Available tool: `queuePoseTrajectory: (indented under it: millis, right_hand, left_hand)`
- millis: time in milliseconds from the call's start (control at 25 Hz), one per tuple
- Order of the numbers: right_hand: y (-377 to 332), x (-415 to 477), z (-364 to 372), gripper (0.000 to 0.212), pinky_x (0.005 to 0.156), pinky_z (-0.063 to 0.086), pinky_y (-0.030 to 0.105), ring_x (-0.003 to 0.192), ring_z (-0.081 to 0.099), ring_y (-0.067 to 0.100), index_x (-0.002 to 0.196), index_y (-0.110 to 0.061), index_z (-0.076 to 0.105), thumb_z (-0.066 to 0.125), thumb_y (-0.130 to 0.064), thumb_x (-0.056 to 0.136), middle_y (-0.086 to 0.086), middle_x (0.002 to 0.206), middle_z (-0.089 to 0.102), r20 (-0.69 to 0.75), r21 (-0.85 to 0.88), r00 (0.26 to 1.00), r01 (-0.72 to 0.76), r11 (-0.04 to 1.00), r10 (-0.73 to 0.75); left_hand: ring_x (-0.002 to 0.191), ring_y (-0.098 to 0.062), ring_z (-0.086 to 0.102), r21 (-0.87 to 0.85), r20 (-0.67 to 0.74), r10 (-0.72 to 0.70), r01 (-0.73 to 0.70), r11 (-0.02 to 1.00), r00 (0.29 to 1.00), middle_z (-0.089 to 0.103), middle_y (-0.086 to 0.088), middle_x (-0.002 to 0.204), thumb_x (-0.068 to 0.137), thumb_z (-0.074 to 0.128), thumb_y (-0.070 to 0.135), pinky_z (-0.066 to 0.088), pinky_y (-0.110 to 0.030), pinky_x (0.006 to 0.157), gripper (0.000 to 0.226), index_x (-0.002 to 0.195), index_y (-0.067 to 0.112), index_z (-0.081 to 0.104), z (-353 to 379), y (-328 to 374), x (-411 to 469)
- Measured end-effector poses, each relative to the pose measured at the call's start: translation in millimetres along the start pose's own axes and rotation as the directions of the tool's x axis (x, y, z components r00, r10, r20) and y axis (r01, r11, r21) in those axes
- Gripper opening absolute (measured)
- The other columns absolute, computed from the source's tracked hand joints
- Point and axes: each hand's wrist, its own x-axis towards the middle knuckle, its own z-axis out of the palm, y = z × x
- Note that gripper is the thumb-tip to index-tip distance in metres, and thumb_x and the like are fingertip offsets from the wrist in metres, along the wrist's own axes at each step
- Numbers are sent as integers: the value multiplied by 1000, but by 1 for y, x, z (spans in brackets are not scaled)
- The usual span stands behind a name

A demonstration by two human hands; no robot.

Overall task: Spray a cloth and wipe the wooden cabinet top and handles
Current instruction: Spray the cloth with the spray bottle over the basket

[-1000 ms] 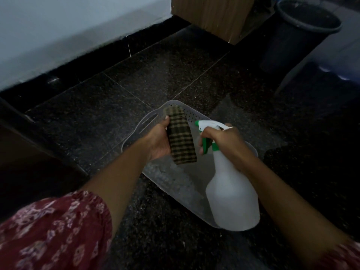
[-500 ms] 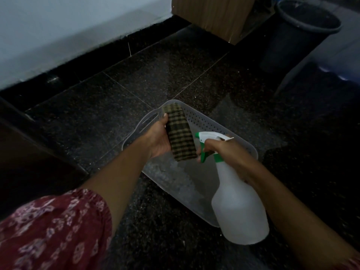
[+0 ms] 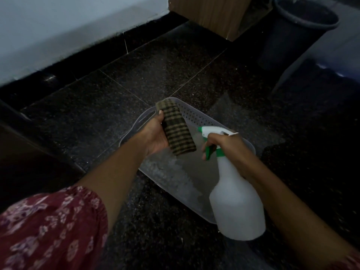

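Note:
My left hand (image 3: 155,135) holds a folded green-and-black checked cloth (image 3: 178,128) upright over a pale plastic basket. My right hand (image 3: 228,147) grips the neck of a white spray bottle (image 3: 236,201) with a green-and-white trigger head (image 3: 211,131). The nozzle points left at the cloth, a short gap from it, and my fingers rest on the green trigger. A corner of the wooden cabinet (image 3: 208,12) shows at the top of the view, well beyond both hands.
The perforated plastic basket (image 3: 200,117) sits on the dark speckled floor below my hands. A dark bin (image 3: 296,34) stands at the top right beside the cabinet. A white wall with a black skirting runs along the upper left.
The spray bottle and my right hand dropped lower and slightly right, then eased back a little. The cloth in my left hand stayed almost still.

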Motion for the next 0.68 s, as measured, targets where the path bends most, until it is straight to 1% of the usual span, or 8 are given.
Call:
queuePoseTrajectory:
  millis: [120,200,320,400,480,600,640,680]
  right_hand:
    - [-4,4,-5,23,83,52,40,81,68,31,61,-15,70,54,-31,60,17,77,73,-267,62,951,177,982,-154]
    - [0,6,-6,28,76,53,33,80,68,26,70,-15,72,52,-33,63,17,81,73,-360,-32,889,290,957,-281]
    - [13,12,-3,25,62,46,6,71,62,-7,95,-7,69,54,-22,82,5,85,70,-375,-162,818,407,899,-437]
    - [26,17,0,21,63,41,0,70,57,-16,105,-6,63,55,-16,89,-8,85,63,-320,-165,803,476,864,-503]
    - [41,20,4,18,66,41,6,67,57,-10,104,-13,57,58,-21,88,-18,76,53,-273,-149,793,524,838,-544]
    - [54,22,10,31,63,42,20,58,51,-2,104,-21,49,67,-29,81,-9,65,48,-264,-65,834,486,871,-485]
    - [54,22,11,41,66,45,25,65,53,3,109,-23,47,70,-32,77,0,72,55,-237,-4,857,471,882,-459]
    - [53,23,10,55,77,48,29,81,58,11,119,-26,43,73,-33,74,8,91,61,-193,23,879,448,894,-436]
  left_hand:
    - [131,-31,45,24,-9,-13,13,1000,1000,47,-17,141,99,21,44,39,-49,93,57,133,6,45,0,-2,0]
    - [131,-31,45,33,-17,-22,23,999,1000,47,-17,141,98,21,45,40,-48,92,57,134,6,45,0,-4,1]
    - [132,-31,44,26,-27,-27,28,999,999,47,-17,142,98,22,45,39,-49,93,57,135,6,44,0,-4,1]
    - [132,-31,44,28,-30,-27,28,999,999,47,-17,142,98,22,44,39,-49,93,57,135,7,43,-1,-5,1]
    - [131,-31,45,39,-31,-33,35,999,999,47,-17,142,98,22,45,40,-49,93,57,135,7,44,-2,-6,1]
    - [130,-31,46,43,-30,-42,43,998,999,47,-18,141,98,22,46,41,-49,92,58,135,7,44,-1,-7,-1]
    - [130,-31,46,46,-29,-42,44,998,999,47,-17,141,98,23,46,42,-48,90,58,135,7,44,-1,-7,-2]
    - [129,-31,47,50,-24,-41,42,998,999,48,-17,140,97,23,47,45,-47,87,58,134,7,44,0,-6,-4]
